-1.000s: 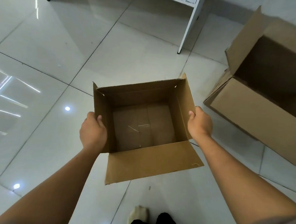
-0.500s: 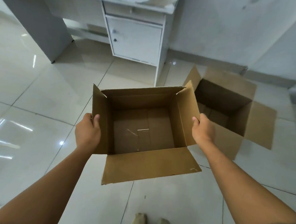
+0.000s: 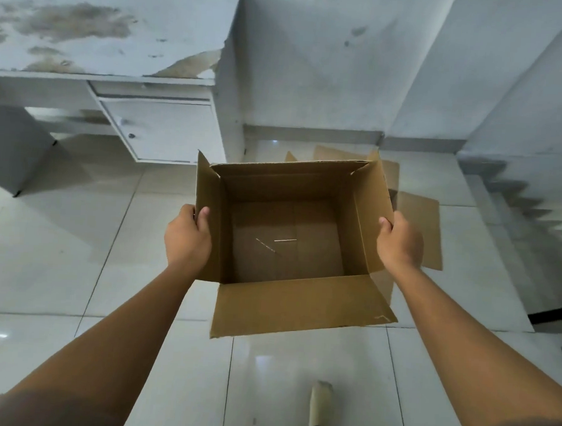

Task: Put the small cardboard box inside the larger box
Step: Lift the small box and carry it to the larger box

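Two boxes, two hands. The left hand [image 3: 187, 237] and right hand [image 3: 400, 242] pinch the small box [image 3: 288, 232] by its side flaps — thumbs inside, fingers outside. The big box [image 3: 415, 226] sits on the floor just past the fingers, mostly hidden.

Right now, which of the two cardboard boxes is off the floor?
The small cardboard box, open and empty, gripped at its sides by the left hand and right hand. The larger box sits on the floor behind it, mostly hidden.
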